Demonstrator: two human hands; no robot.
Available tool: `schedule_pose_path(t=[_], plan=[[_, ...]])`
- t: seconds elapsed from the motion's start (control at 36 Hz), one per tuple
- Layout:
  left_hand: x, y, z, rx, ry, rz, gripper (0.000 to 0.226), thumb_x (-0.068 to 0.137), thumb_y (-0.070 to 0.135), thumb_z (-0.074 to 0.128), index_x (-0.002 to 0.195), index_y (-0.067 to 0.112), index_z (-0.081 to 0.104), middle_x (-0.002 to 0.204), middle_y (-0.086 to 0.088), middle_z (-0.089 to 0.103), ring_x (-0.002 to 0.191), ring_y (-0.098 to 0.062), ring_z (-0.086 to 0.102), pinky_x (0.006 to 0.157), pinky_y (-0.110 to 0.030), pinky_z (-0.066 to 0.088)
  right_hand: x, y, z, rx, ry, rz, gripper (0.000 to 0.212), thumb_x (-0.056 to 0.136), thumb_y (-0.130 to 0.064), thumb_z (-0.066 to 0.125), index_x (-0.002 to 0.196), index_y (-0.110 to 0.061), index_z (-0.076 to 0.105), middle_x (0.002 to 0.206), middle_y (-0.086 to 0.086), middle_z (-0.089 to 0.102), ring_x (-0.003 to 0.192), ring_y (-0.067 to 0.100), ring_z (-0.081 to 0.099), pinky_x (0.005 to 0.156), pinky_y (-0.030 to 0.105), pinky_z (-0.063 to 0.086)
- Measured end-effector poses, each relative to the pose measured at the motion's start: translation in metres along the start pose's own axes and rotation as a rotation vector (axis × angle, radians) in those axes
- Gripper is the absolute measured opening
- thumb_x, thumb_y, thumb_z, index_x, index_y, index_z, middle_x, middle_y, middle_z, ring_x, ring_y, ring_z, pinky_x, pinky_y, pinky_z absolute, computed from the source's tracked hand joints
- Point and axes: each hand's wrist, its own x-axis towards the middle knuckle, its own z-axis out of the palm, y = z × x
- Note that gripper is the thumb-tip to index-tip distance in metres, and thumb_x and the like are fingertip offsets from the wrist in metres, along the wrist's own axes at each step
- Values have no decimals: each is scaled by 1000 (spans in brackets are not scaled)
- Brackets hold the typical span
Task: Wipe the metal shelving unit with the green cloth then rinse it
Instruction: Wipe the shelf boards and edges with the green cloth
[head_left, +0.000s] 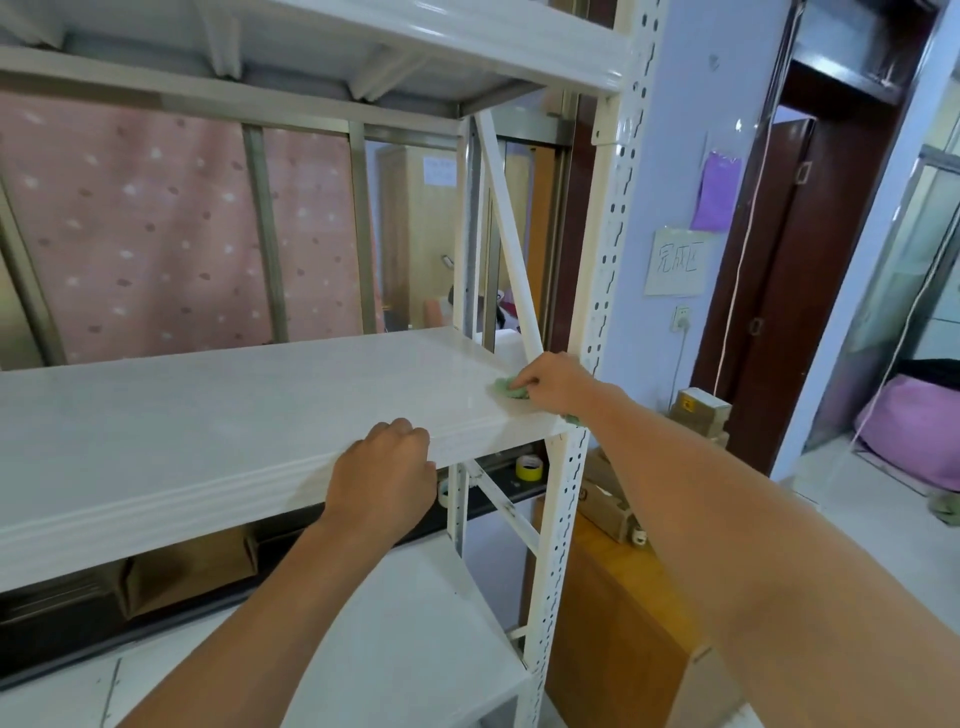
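The white metal shelving unit (218, 415) fills the view, with a middle shelf at chest height, another above and one below. My right hand (553, 382) presses the crumpled green cloth (506, 388) onto the right end of the middle shelf, close to the perforated upright post (610, 291). Most of the cloth is hidden under my fingers. My left hand (382, 478) grips the front edge of the same shelf, fingers curled over the lip.
A diagonal brace (511, 249) runs down just behind my right hand. A yellow tape roll (530, 467) lies below the shelf. Cardboard boxes (698, 413) and a wooden cabinet (613, 613) stand to the right, beside a doorway.
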Motion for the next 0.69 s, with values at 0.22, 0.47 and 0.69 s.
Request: schedule_pose_path(t=[0.22, 0.47, 0.69], plan=[[-26, -37, -16, 7, 57, 26, 15, 94, 19, 52, 99, 15, 65, 99, 2, 62, 92, -17, 55, 68, -30, 46, -40, -31, 25, 131, 148, 49, 32, 101, -15, 47, 122, -20, 70, 130, 7, 56, 107, 26, 54, 98, 31, 47], [-58, -80, -35, 41, 122, -8, 14, 86, 18, 60, 93, 12, 70, 87, 0, 65, 80, -19, 59, 59, -33, 50, -85, -57, 55, 51, 260, 25, 42, 99, -7, 48, 137, -21, 58, 135, 10, 58, 117, 29, 56, 102, 34, 45], [-55, -85, -37, 29, 139, -48, 18, 88, 13, 55, 102, 11, 67, 97, -1, 63, 92, -20, 57, 67, -34, 51, -96, -94, 72, -73, 250, -139, 40, 94, -9, 58, 133, -20, 59, 122, 8, 67, 107, 27, 64, 99, 38, 50]])
